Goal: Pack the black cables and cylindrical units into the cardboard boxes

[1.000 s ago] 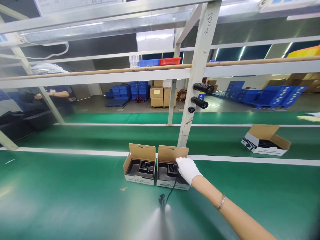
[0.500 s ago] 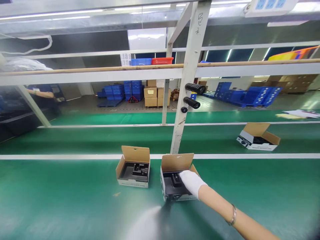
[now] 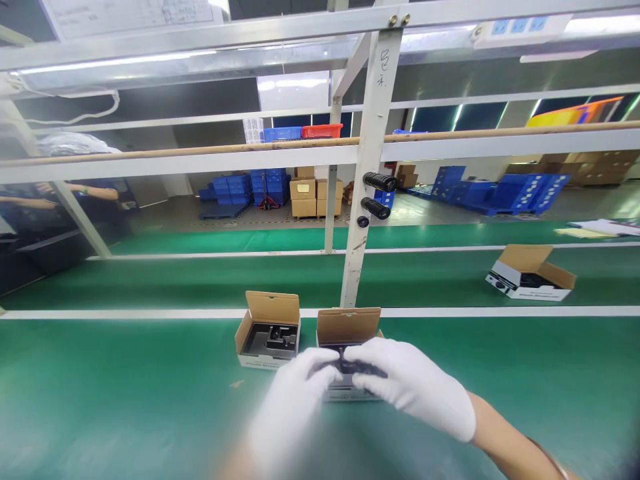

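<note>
My left hand (image 3: 295, 393), white-gloved and blurred, reaches over the front left of an open carton (image 3: 349, 325) with its fingers curled. From the right, my white-gloved right hand (image 3: 410, 380) reaches over the same carton, its thumb and fingers bent around something dark. Both sets of fingertips come close together above the black tray inside. What they grip is too small and covered to make out. Left of this carton stands another open carton (image 3: 273, 308) with a black moulded tray (image 3: 260, 340) holding a small black part (image 3: 277, 335).
A white upright post (image 3: 367, 167) with black cylinders (image 3: 379, 181) stands behind the cartons. Another open carton (image 3: 533, 291) sits at the far right, near papers (image 3: 605, 228). The green bench (image 3: 125, 387) runs across the front. Another person's arm (image 3: 95, 191) shows at left.
My left hand, a blur in front of the right carton with a dark thing by it, has come up to the carton. My right hand has turned, its fingertips now facing the left hand's.
</note>
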Available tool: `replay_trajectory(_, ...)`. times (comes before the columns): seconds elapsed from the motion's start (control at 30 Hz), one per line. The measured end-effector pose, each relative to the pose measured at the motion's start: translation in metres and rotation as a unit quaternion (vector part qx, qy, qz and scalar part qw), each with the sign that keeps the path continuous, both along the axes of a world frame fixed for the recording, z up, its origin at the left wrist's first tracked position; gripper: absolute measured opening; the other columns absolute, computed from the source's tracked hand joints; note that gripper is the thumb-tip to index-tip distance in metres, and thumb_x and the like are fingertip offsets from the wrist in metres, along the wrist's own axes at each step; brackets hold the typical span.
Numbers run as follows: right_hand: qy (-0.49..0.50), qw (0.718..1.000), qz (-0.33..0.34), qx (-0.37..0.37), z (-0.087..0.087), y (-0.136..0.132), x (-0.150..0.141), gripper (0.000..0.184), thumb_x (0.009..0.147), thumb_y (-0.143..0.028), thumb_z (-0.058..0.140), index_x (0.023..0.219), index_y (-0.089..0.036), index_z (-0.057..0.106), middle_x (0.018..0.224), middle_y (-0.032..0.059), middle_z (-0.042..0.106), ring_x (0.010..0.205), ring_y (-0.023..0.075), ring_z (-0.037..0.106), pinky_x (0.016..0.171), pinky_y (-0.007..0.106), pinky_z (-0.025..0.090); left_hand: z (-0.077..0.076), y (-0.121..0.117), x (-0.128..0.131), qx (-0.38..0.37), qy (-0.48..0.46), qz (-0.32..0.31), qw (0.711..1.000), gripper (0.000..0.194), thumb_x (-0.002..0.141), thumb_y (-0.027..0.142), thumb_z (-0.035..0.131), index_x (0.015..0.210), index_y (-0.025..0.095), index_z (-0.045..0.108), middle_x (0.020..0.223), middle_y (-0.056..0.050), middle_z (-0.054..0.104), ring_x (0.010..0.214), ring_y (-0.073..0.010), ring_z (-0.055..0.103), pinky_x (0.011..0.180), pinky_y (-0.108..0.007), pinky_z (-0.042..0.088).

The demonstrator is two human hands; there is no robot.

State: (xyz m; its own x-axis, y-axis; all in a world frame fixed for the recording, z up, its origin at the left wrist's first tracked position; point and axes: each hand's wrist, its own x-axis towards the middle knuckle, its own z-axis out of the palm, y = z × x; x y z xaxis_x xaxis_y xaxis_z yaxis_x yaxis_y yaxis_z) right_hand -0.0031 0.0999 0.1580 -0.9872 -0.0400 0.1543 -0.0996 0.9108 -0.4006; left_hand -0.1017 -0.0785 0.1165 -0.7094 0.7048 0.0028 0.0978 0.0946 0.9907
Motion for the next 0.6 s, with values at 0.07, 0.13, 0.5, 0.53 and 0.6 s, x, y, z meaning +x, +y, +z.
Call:
replay_trajectory(0.07, -0.002, 0.996, -0.069, -0.052, -0.004, 0.015, 0.001, 0.014, 0.086, -0.028, 0.054, 0.096, -0.026, 0.064, 0.093, -0.0011, 0.069, 0.083, 0.017, 0.063, 0.073, 0.028, 0.047, -0.006, 0.011, -0.013, -0.008, 0.09, 0.043, 0.995, 0.017, 0.085, 0.034, 0.058, 0.094, 0.028, 0.071, 0.101, -0.003, 0.067, 0.095, -0.0224, 0.056, 0.09, -0.032, 0.041)
replay_trajectory(0.13, -0.021, 0.99, -0.09, -0.11, -0.011, 0.026, 0.0, 0.015, 0.083, -0.026, 0.054, 0.095, -0.025, 0.063, 0.095, -0.0009, 0.07, 0.082, 0.0168, 0.063, 0.073, 0.028, 0.049, -0.013, 0.025, -0.024, 0.008, 0.122, 0.049, 0.991, 0.023, 0.089, 0.035, 0.049, 0.096, 0.026, 0.069, 0.105, -0.006, 0.066, 0.103, -0.0241, 0.055, 0.097, -0.035, 0.038)
replay_trajectory(0.5, 0.018, 0.996, -0.082, 0.018, -0.056, 0.042, -0.009, 0.045, 0.087, -0.014, 0.041, 0.13, -0.023, 0.052, 0.123, 0.0079, 0.062, 0.109, 0.0212, 0.06, 0.092, 0.035, 0.049, -0.019, 0.079, -0.036, -0.098, 0.024, -0.314, 0.944, 0.057, 0.09, 0.063, 0.022, 0.085, 0.017, 0.055, 0.054, 0.003, 0.048, 0.045, -0.0133, 0.049, 0.048, -0.028, 0.044)
replay_trajectory(0.53, -0.008, 0.993, -0.1, 0.066, -0.057, 0.04, -0.009, 0.038, 0.089, -0.015, 0.041, 0.122, -0.022, 0.058, 0.115, 0.0086, 0.064, 0.103, 0.0218, 0.063, 0.086, 0.035, 0.051, -0.018, 0.078, -0.044, -0.116, 0.048, -0.319, 0.939, 0.054, 0.089, 0.062, 0.028, 0.092, 0.017, 0.057, 0.06, 0.002, 0.053, 0.046, -0.0123, 0.048, 0.048, -0.027, 0.043)
replay_trajectory(0.6, -0.055, 0.974, -0.147, 0.162, -0.061, 0.032, -0.013, 0.026, 0.091, -0.018, 0.044, 0.105, -0.019, 0.066, 0.101, 0.0099, 0.066, 0.09, 0.0233, 0.065, 0.076, 0.034, 0.051, -0.017, 0.075, -0.061, -0.149, 0.113, -0.323, 0.928, 0.047, 0.086, 0.059, 0.043, 0.11, 0.021, 0.059, 0.081, -0.001, 0.064, 0.054, -0.0115, 0.052, 0.053, -0.026, 0.045)
